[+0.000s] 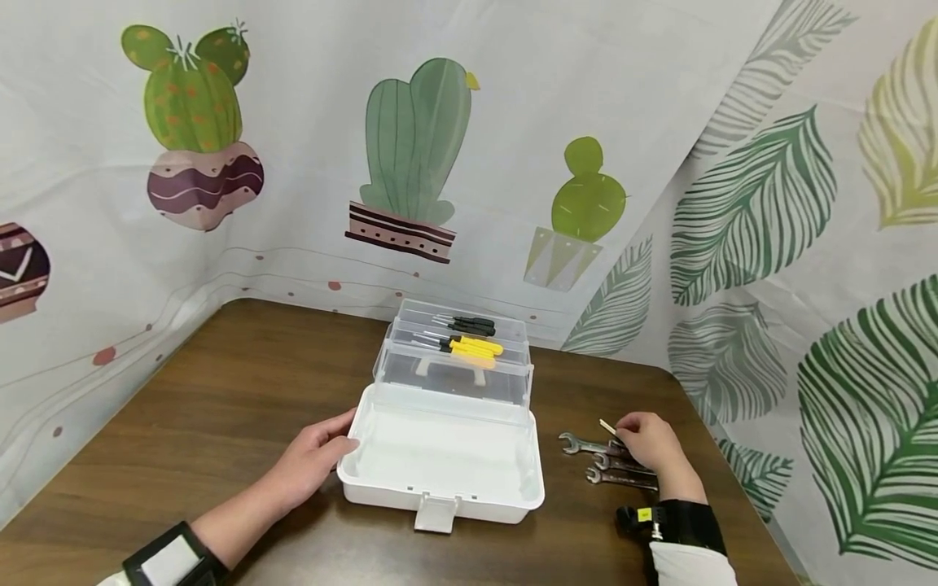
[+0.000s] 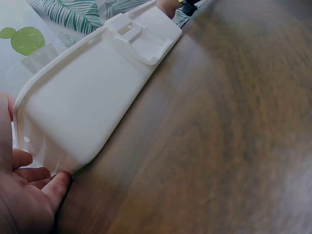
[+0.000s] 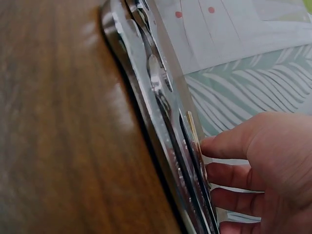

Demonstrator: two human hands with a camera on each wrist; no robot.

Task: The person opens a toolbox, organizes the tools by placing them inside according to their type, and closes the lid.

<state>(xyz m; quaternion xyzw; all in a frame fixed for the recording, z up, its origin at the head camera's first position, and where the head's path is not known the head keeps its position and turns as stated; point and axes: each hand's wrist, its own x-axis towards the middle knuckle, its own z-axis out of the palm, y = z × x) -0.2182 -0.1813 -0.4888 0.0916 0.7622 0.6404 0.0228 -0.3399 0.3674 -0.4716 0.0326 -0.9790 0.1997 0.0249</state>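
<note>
A white toolbox stands with its lid up. My left hand grips its left side, thumb at the rim; in the left wrist view the fingers curl against the box's corner. To the right lie several silver wrenches, partly covered by my right hand. That hand pinches a thin pale strip, perhaps a wrench seen edge-on, most of it hidden. In the right wrist view the fingertips touch the strip along the far side of the wrenches.
Clear tiered trays rise behind the toolbox, holding black-handled screwdrivers and yellow-handled screwdrivers. A latch hangs at the toolbox's front. The brown wooden table meets a printed cloth at the back and sides.
</note>
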